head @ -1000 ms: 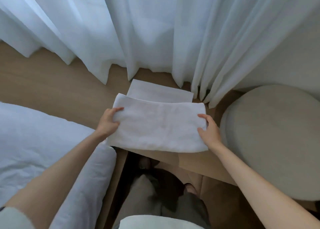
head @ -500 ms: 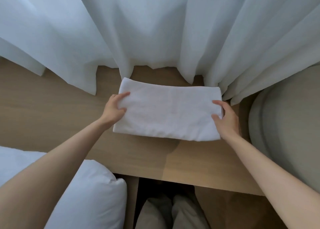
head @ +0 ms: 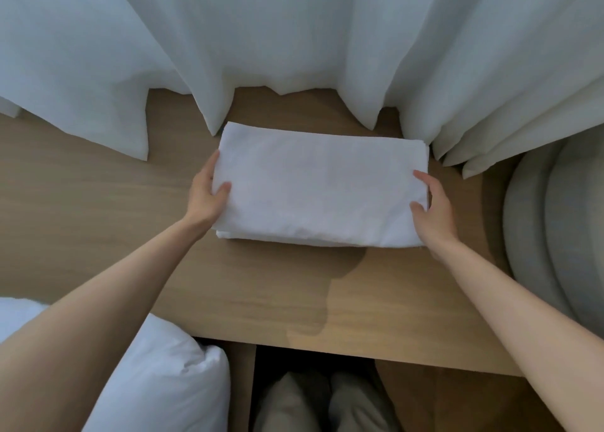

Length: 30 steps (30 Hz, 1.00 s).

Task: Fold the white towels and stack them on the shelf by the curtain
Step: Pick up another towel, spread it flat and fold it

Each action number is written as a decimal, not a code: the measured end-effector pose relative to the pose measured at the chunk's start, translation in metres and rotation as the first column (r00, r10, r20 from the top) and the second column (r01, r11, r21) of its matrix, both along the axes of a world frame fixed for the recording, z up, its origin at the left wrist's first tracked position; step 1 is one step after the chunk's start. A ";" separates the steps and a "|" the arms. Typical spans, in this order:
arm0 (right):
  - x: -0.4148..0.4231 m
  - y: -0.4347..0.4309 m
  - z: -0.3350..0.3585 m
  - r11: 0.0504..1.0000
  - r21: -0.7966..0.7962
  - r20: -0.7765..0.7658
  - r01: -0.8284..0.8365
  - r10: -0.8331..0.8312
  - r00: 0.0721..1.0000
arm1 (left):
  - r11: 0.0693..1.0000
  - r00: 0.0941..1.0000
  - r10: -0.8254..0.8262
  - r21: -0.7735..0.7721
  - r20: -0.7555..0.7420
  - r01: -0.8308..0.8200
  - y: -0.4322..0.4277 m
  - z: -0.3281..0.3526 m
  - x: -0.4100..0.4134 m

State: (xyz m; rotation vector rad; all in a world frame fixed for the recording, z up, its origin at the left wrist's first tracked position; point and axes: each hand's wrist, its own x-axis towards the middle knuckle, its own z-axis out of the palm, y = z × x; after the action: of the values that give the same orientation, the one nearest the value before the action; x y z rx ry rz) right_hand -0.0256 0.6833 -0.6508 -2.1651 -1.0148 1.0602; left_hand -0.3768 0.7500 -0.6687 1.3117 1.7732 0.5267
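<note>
A folded white towel (head: 320,190) lies on top of another folded white towel (head: 228,235), whose edge shows below its front left corner. Both rest on the wooden shelf (head: 261,301) just in front of the white curtain (head: 294,39). My left hand (head: 206,196) holds the top towel's left edge, thumb on top and fingers along the side. My right hand (head: 431,209) holds its right edge the same way.
A white pillow or duvet (head: 157,382) lies at the lower left against the shelf's front edge. A round grey upholstered seat (head: 555,235) stands at the right. My legs in grey trousers (head: 320,405) show below the shelf edge.
The towel has travelled forward from the air and come down onto the towel lying on the shelf. Both hands stayed at its two ends, and the view moved closer to the curtain.
</note>
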 end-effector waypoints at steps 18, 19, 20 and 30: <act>-0.004 -0.001 -0.017 0.995 0.070 0.226 -0.074 0.057 0.972 | 0.999 0.976 -0.003 0.033 -0.218 0.011 -0.014 -0.016 0.002; -0.005 -0.002 -0.015 0.994 0.037 0.306 -0.098 0.082 0.948 | 0.999 0.963 0.002 0.045 -0.270 0.011 -0.015 -0.013 0.005; -0.008 -0.003 -0.012 0.992 -0.004 0.426 -0.126 0.116 0.897 | 0.997 0.935 0.009 0.078 -0.354 0.019 -0.017 -0.009 0.009; -0.093 0.031 -0.025 0.785 -0.233 0.595 -0.574 0.582 0.555 | 0.823 0.684 -0.414 0.075 -0.600 0.563 -0.015 -0.016 0.127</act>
State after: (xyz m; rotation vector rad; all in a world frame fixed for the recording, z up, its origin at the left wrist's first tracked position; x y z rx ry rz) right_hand -0.1183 0.7142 -0.6761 -2.2960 -2.1735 0.5156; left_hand -0.2500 0.7346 -0.6844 2.2264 1.7069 0.0416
